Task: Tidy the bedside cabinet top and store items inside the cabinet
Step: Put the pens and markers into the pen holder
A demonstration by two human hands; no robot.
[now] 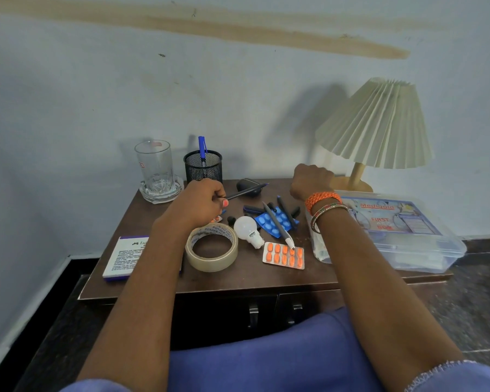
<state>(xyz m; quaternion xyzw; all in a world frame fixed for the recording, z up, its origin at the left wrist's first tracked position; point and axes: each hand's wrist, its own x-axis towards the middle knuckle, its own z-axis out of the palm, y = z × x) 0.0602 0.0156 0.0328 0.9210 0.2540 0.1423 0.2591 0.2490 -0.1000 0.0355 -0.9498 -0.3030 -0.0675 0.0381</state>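
Observation:
My left hand [203,200] grips a dark pen [246,190] above the brown cabinet top [238,275], just in front of the black mesh pen holder [203,166] that has a blue pen [201,148] in it. My right hand [311,179] hovers as a fist over the back of the top, near the lamp base, and I see nothing in it. Between the hands lie several loose pens [277,224], a blue pill strip [275,222], an orange pill strip [284,255], a white bulb [248,229] and a tape roll [211,247].
A glass [154,165] stands on a glass coaster at the back left. A pleated lamp [376,125] stands back right, with a clear first aid box [391,230] in front of it. A white booklet [125,256] lies front left. A dark case [248,186] sits behind the pens. Two cabinet door handles [275,314] show below.

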